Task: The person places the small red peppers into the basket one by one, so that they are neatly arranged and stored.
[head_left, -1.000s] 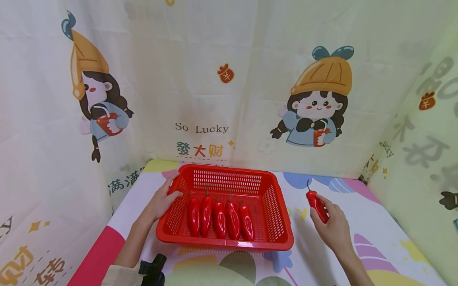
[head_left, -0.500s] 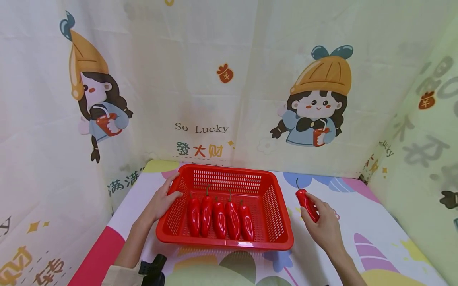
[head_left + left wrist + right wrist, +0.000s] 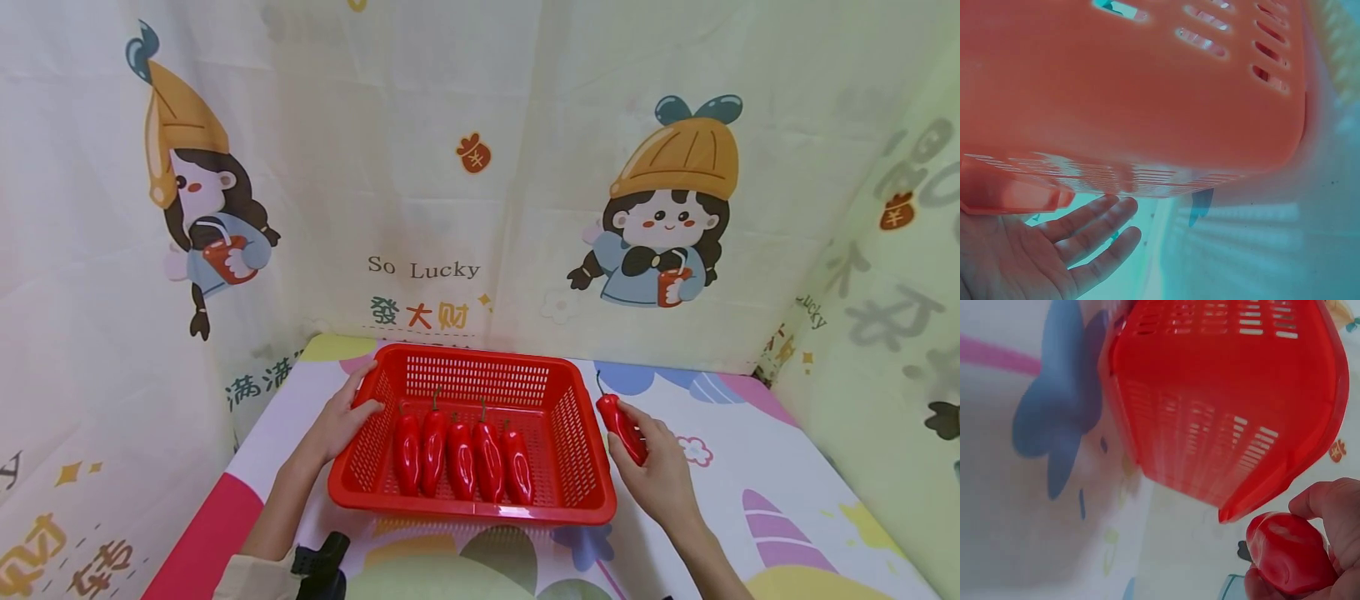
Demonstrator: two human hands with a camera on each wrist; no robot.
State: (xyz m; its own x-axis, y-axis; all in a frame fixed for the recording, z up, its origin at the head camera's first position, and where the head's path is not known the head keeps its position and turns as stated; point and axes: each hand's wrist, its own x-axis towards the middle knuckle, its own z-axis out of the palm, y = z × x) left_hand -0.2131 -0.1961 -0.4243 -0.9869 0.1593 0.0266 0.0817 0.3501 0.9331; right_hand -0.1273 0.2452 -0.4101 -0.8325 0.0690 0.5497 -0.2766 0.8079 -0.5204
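Note:
A red plastic basket with slotted sides sits on the table, and several glossy red chili peppers lie side by side in it. At the basket's left rim is my left hand, its thumb over the rim and its fingers outside. The left wrist view shows those fingers spread below the rim, with the thumb hidden. My right hand grips another red chili pepper between thumb and fingers, stem pointing up and away. It is held just outside the basket's right wall, apart from it in the right wrist view.
The patterned tabletop extends to the right of the basket. A printed cloth hangs behind the table and along both sides. A black device is strapped at my left wrist.
My right hand has moved left with the chili pepper, from over the table at the right to beside the basket's right rim. My left hand, the basket and its peppers have stayed put.

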